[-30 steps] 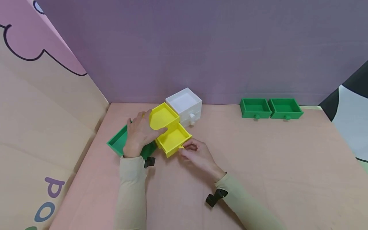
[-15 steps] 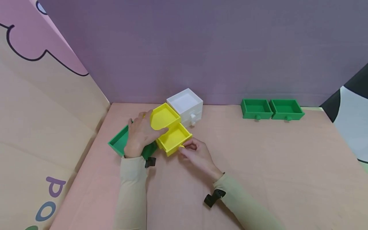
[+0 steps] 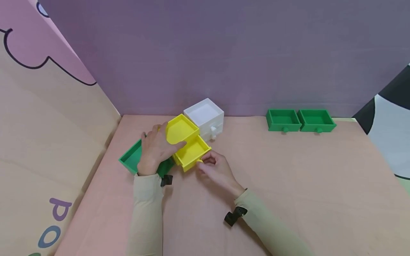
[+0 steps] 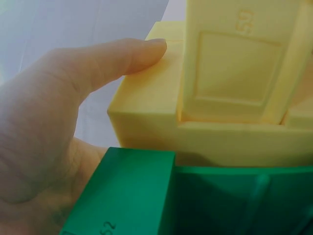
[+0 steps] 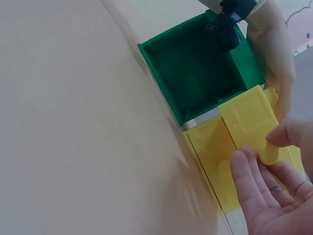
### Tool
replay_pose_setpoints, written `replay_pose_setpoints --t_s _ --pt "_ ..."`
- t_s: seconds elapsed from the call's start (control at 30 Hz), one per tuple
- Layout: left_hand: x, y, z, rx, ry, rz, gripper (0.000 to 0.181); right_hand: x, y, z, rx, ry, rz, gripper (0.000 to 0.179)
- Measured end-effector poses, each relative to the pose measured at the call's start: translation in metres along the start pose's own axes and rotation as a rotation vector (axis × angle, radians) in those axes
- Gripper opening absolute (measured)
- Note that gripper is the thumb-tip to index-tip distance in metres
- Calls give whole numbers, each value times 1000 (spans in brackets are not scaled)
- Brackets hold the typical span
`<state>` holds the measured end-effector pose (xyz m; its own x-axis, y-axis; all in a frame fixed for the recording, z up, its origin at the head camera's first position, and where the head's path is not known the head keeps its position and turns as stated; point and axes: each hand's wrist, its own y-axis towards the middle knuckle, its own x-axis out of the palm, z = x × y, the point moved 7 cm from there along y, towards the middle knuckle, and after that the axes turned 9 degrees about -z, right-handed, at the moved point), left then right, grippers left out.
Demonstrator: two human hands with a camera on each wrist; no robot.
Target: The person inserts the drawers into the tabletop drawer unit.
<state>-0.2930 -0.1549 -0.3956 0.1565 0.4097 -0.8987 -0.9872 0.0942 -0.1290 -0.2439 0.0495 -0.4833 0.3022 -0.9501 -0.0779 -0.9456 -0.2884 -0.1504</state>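
Fingers of the right hand [image 3: 221,172] pinch the knob [image 3: 200,161] of the yellow drawer [image 3: 191,151] in the head view. The drawer sits slightly deeper in the yellow box [image 3: 180,129] now, which suggests inward sliding, though it juts out at five o'clock. The left hand [image 3: 155,149] lies over the box's nine o'clock side, fingers spread, apparently bracing it. From the box, a white box [image 3: 206,115] stands at two o'clock, a green box [image 3: 132,158] at eight, and two green trays [image 3: 284,127] well apart toward three on the desk [image 3: 288,185]. Against the frame half a second ago, knob and right sleeve [image 3: 272,227] have crept toward eleven o'clock; the boxes keep their arrangement.

In the left wrist view, the thumb lies straight along the yellow box's front; the other fingertips are hidden, so their pressure I cannot tell.

In the right wrist view, the knob is pinched between fingers, with the green box at eleven o'clock from it.
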Motion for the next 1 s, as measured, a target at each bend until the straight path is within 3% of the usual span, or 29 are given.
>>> replay_pose_setpoints --t_s 0.3,0.77,1.0 --pt "-2 0 -1 6 9 8 96 -1 4 -2 -19 -100 3 16" --pt "-2 -1 1 13 35 -3 96 -7 6 -2 -53 -82 4 19" --pt "-2 0 1 8 35 -8 96 -10 -3 -6 -151 -243 42 19"
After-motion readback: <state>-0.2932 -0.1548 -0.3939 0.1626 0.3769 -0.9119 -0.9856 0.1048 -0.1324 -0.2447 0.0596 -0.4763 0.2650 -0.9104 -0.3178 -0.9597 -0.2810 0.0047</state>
